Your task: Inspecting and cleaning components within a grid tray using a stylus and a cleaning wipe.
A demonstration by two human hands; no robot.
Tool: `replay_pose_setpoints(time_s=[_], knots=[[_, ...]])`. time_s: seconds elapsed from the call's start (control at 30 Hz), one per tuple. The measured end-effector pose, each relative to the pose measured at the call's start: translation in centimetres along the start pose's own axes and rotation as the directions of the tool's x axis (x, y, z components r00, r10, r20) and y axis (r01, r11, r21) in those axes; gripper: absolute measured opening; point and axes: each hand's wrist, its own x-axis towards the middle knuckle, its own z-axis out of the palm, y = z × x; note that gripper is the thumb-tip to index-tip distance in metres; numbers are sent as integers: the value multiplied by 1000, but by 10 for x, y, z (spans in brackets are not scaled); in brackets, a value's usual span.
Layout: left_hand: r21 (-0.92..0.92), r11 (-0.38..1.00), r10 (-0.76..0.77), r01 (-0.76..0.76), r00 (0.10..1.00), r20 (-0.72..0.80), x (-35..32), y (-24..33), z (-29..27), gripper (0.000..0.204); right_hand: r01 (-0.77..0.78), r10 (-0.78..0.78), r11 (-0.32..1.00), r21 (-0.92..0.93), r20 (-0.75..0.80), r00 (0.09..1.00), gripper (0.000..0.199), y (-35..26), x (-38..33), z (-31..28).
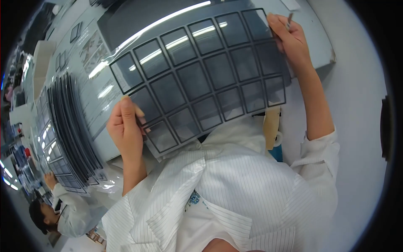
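Observation:
In front of my chest I hold up a clear film sheet [218,71] printed with a grid of black-edged rectangles. My left hand [127,128] pinches its left edge, thumb on top. My right hand [291,40] grips the upper right edge, its fingers curled. A thin stick-like item [289,19] pokes up from between the right fingers; its kind is too small to make out. The sheet is tilted, its right end higher in view, and ceiling lights reflect across it.
A thick stack of similar sheets [73,130] lies on the left of the worktable [86,46]. Small loose black frames [75,32] rest farther back. A dark glossy sheet [121,25] lies behind mine. Another person [71,210] is at the lower left, one hand at the stack.

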Motion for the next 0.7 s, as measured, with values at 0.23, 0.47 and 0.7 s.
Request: replay_pose_setpoints(time_s=[0.23, 0.47, 0.7], knots=[[-22, 1000, 0, -1, 999, -42, 2, -4, 4, 41, 72, -74, 997, 37, 60, 995, 35, 1, -14, 2], [-199, 968, -184, 152, 971, -152, -30, 6, 2, 45, -29, 42, 983, 180, -68, 997, 30, -3, -24, 7], [-240, 960, -221, 144, 918, -331, -72, 7, 20, 47, -31, 25, 985, 171, 33, 999, 22, -2, -8, 0]])
